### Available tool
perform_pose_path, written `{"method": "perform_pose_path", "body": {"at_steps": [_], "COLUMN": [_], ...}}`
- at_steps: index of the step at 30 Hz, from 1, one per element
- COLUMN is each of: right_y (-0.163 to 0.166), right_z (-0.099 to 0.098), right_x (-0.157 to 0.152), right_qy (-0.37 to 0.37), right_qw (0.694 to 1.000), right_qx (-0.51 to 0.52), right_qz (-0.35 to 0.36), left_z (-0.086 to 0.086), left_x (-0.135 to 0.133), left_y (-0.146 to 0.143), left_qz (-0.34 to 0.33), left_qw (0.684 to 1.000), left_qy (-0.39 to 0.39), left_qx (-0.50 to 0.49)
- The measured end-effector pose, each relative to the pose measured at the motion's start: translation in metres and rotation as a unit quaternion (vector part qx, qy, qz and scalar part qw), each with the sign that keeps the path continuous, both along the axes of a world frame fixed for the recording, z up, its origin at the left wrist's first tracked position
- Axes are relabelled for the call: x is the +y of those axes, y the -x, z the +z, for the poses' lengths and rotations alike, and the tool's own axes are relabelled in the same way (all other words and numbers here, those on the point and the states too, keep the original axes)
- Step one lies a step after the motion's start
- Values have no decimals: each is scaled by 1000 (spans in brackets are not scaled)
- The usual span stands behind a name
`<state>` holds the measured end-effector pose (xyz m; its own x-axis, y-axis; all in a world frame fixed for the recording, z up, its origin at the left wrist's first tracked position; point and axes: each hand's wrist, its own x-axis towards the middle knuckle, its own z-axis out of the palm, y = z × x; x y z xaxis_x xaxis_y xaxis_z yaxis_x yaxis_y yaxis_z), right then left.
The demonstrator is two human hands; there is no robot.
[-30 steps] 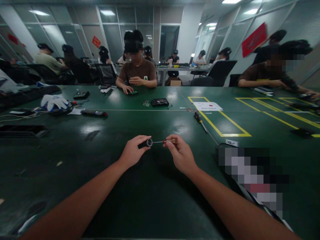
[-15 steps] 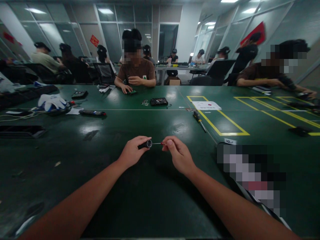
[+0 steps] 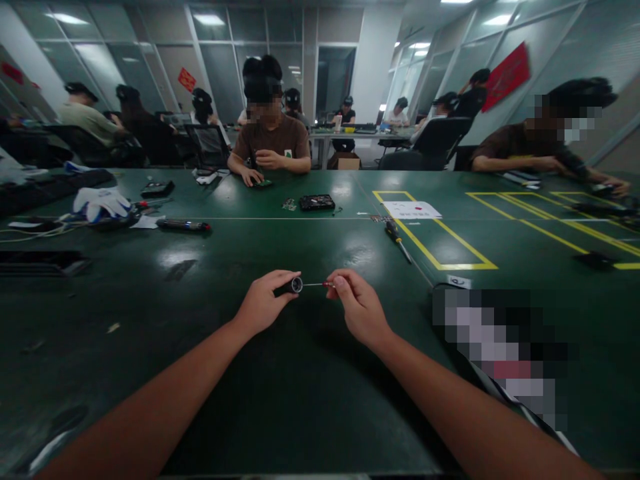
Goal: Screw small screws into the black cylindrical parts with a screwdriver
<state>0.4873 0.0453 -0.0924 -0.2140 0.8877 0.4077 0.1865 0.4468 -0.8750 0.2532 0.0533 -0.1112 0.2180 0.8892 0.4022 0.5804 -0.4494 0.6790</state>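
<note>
My left hand (image 3: 264, 300) is closed around a short black cylinder (image 3: 296, 285) with a ringed, hollow-looking end that faces me. Between thumb and fingers of my right hand (image 3: 357, 300) is a small screwdriver (image 3: 327, 285) with a red handle. Its thin metal shaft lies level and points left, with the tip at the rim of the cylinder's end. Whether the tip is inside or only touching, I cannot tell. Both hands are held over the green table (image 3: 280, 400), and my right fingers hide most of the handle.
A yellow-and-black screwdriver (image 3: 399, 241) lies ahead on the right, by a yellow tape outline. White gloves (image 3: 103, 203) and a dark pen-shaped tool (image 3: 184, 225) are on the left. A black case (image 3: 317, 202) sits farther back, before a seated co-worker (image 3: 273, 137). A blurred-out item lies right.
The view has shifted very slightly. My hands keep the same grips, and the screwdriver stays at the cylinder's end. A person standing at the back right has moved a little left.
</note>
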Motion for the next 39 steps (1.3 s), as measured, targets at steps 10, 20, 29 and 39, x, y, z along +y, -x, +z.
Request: {"method": "perform_pose_path", "body": {"at_steps": [10,20,29,39], "right_y": [1,4,3,7], "right_z": [-1,2,-2,1], "right_x": [0,0,-1,4], "right_qy": [18,98,62,71], "right_qw": [1000,992,997,992], "right_qx": [15,55,42,100], "right_qz": [1,50,-9,-30], "left_z": [-1,-4,0,1], "left_x": [0,2,1,-1], "left_y": [1,1,-1,1], "left_qz": [-27,-38,-35,-71], "left_qw": [1000,999,999,997], "left_qy": [-5,-8,4,10], "left_qx": [3,11,17,18]}}
